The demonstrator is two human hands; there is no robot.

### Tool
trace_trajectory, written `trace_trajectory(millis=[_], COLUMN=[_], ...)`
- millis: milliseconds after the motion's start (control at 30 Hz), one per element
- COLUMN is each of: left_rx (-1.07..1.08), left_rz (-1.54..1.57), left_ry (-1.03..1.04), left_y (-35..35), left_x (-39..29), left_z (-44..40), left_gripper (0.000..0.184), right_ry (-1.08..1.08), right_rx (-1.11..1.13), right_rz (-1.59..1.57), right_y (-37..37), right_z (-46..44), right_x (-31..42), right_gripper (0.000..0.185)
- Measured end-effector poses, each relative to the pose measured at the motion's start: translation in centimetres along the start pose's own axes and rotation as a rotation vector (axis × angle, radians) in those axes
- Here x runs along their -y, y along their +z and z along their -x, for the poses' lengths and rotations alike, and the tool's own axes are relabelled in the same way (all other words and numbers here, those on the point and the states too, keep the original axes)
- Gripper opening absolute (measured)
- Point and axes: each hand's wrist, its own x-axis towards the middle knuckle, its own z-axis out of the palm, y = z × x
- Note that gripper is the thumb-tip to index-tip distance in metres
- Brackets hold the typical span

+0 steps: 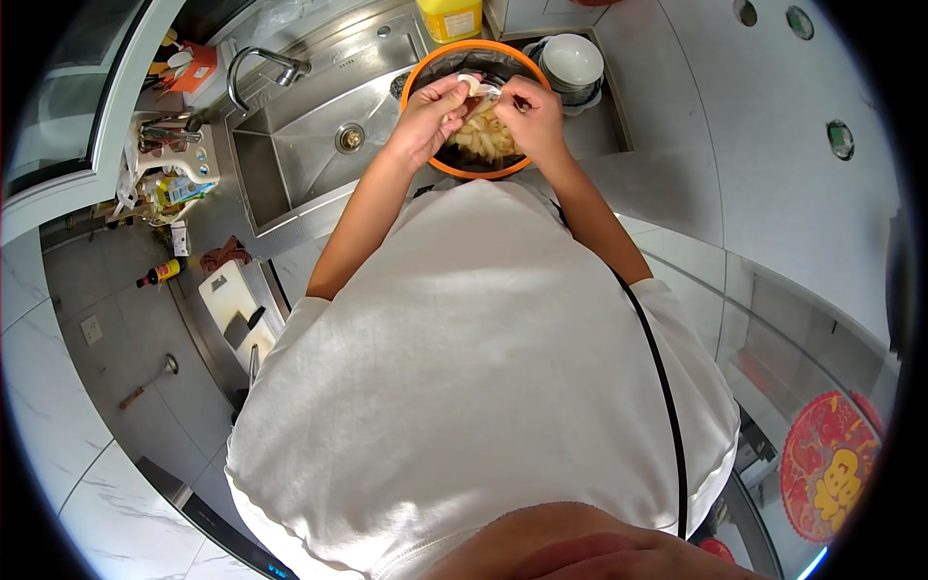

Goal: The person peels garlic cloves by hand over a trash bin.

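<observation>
Both hands are raised over an orange-rimmed bin (408,85) lined with dark plastic. Between thumb and fingers, my left hand (432,118) pinches a small whitish piece (470,84) that looks like a garlic clove. My right hand (532,118) is closed in a pinch beside it, at a thin pale strip that seems to be peel (489,90). Pale yellowish scraps (485,133) lie in the bin below the hands.
A steel sink (307,145) with a faucet (280,66) lies left of the bin. Stacked white bowls (572,62) stand to its right, and a yellow jug (451,19) behind it. Further left are a utensil rack (198,155), a dark bottle (160,273) and a white board (232,309).
</observation>
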Motion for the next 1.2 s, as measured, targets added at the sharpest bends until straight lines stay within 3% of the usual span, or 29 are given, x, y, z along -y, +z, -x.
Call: trace_trajectory(millis=[167,300,367,767,1200], left_rx=[-0.080,-0.137,-0.154,-0.154,-0.230], left_rz=[-0.009,0.011,0.004,-0.095,-0.181], left_ry=[-0.054,-0.056,-0.051,0.000,0.098], left_y=[-0.7,-1.0,-0.9,-1.0,-0.1], left_x=[-0.6,-1.0,-1.0,0.0,0.3], left_z=[0.4,0.4,0.4,0.2,0.4], left_gripper=[0.035,0.034,0.033,0.024,0.018], right_ry=[0.100,0.152,-0.189,-0.382,-0.386], right_rx=[-0.174,0.020,-0.041,0.008,-0.040], right_rz=[0.129,0.434,0.730,0.532,0.494], right_y=[-1.3,-1.9,-1.4,-0.4,0.7], right_z=[-0.3,-0.6,-0.6,-1.1,-0.6], right_x=[-1.0,-1.5,-1.7,-0.1,0.2], right_gripper=[0.008,0.018,0.017,0.013,0.016])
